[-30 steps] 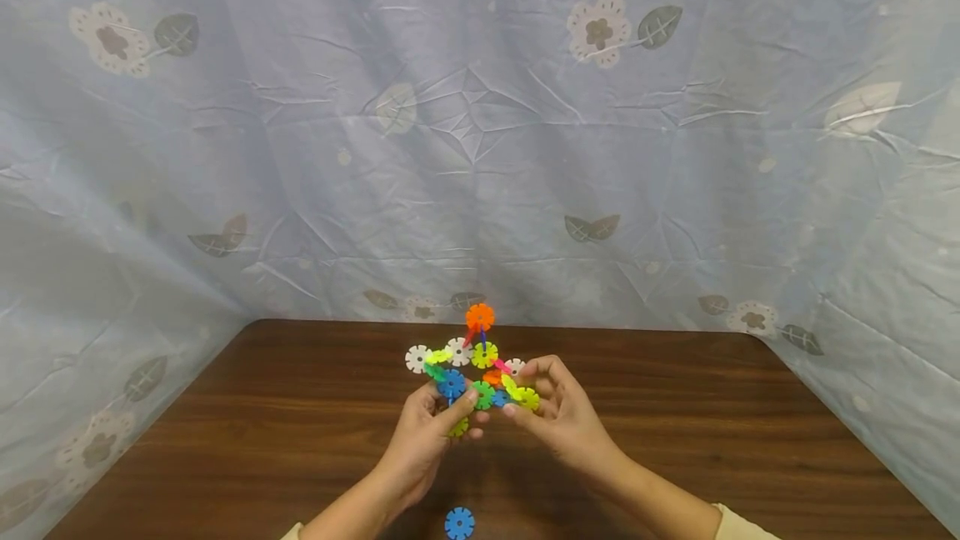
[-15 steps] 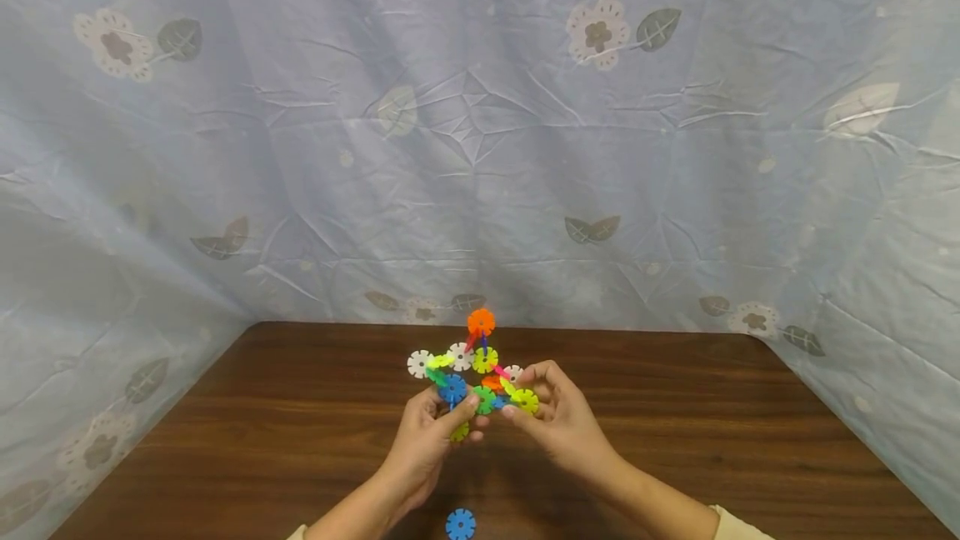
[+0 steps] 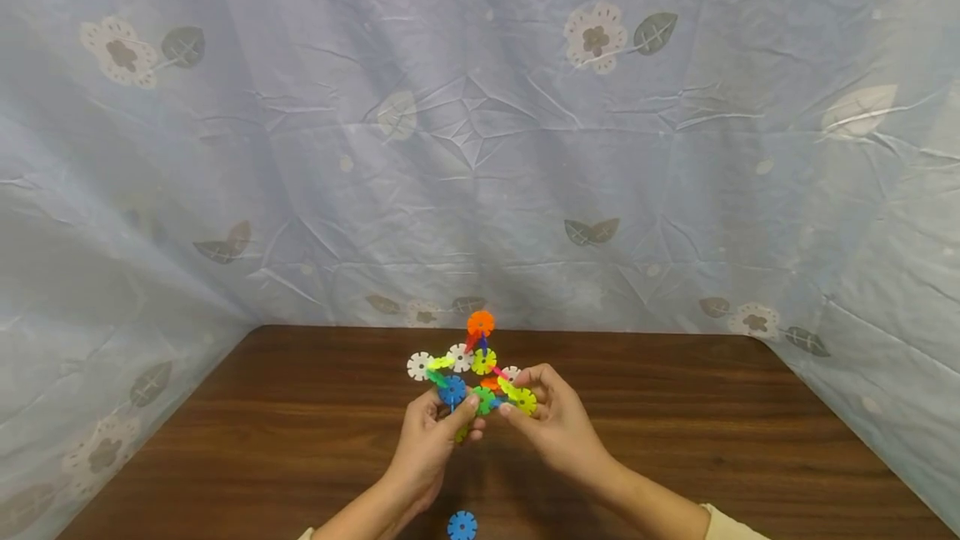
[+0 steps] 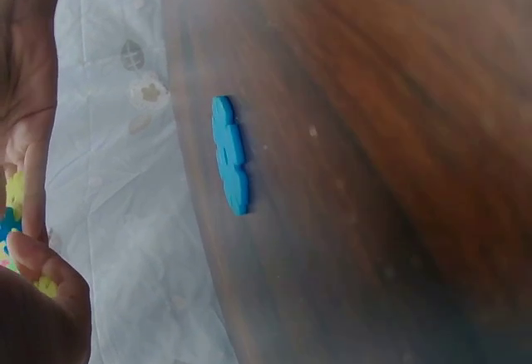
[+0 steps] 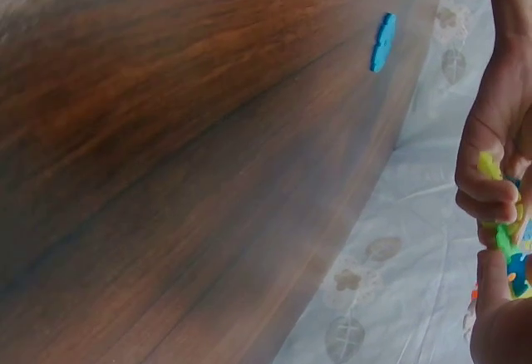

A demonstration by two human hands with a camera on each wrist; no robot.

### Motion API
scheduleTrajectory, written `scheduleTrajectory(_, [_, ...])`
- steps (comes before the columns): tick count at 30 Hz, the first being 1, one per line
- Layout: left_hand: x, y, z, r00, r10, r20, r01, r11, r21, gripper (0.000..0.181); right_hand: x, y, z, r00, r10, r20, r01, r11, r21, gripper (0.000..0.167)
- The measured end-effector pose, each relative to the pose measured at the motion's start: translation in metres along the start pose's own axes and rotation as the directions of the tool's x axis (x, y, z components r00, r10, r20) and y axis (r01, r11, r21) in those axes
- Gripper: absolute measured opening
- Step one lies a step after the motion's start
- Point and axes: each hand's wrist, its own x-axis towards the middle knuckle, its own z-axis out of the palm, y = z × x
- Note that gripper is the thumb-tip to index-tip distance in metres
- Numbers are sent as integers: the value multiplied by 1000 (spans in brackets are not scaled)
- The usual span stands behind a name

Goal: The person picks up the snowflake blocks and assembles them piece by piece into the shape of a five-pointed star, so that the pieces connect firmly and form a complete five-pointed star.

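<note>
Both hands hold up one linked figure of notched plastic discs (image 3: 452,390) in white, yellow, green, blue, pink and orange. An orange disc (image 3: 481,324) tops it. The left hand (image 3: 426,438) grips its lower left part, thumb against a green disc (image 3: 482,400). On the other side the right hand (image 3: 558,423) pinches the lower right part near a yellow disc (image 3: 524,401). Fingers hide some of the joined pieces. In the right wrist view, green and yellow pieces (image 5: 504,239) show between the fingers. A loose blue disc (image 3: 462,525) lies flat on the table, below the hands.
The dark wooden table (image 3: 300,407) spreads beneath the hands. A pale curtain (image 3: 480,190) with flower and leaf prints closes off the back and both sides. The loose blue disc (image 4: 231,156) appears edge-on in the left wrist view.
Both hands keep their hold with hardly any motion. The figure and the loose disc sit slightly lower in the head view, as does the curtain pattern.
</note>
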Motion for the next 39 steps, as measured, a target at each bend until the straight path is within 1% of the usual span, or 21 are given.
scheduleTrajectory(4, [0,0,-1,999,-44,11,45,998,-46,16,0,-1,1,999,39,-15,-38,998,41,36])
scheduleTrajectory(6, [0,0,-2,998,-59,18,60,996,-62,16,1,-2,1,999,42,-16,-41,998,56,37])
scheduleTrajectory(9, [1,1,-1,999,-45,10,46,998,-53,17,1,-3,1,999,46,-13,-46,998,53,37])
scheduleTrajectory(12, [2,0,0,1000,-30,-8,30,999,-41,21,3,-2,0,1000,14,14,-15,998,60,40])
scheduleTrajectory(17, [2,1,1,998,-60,-10,59,995,-86,23,7,1,-3,997,-43,60,37,995,94,47])
scheduleTrajectory(19, [2,3,2,997,-70,-11,69,992,-109,23,9,1,-3,997,-54,51,49,994,93,45])
scheduleTrajectory(25, [4,8,3,997,-73,-26,69,987,-145,24,13,0,-1,997,-76,2,76,993,88,38])
scheduleTrajectory(28, [4,8,3,997,-74,-34,68,987,-144,24,14,1,0,996,-89,8,87,990,108,37])
scheduleTrajectory(31, [4,8,3,996,-72,-43,66,988,-141,24,14,4,0,992,-123,35,118,985,130,36])
scheduleTrajectory(35, [5,7,2,996,-71,-54,63,988,-143,21,15,7,-2,982,-179,64,167,974,153,30])
scheduleTrajectory(37, [5,7,2,996,-72,-58,63,988,-144,20,15,8,-3,979,-192,62,180,971,157,29])
scheduleTrajectory(39, [4,6,2,995,-73,-62,63,987,-147,19,16,8,-3,982,-185,43,176,972,155,29])
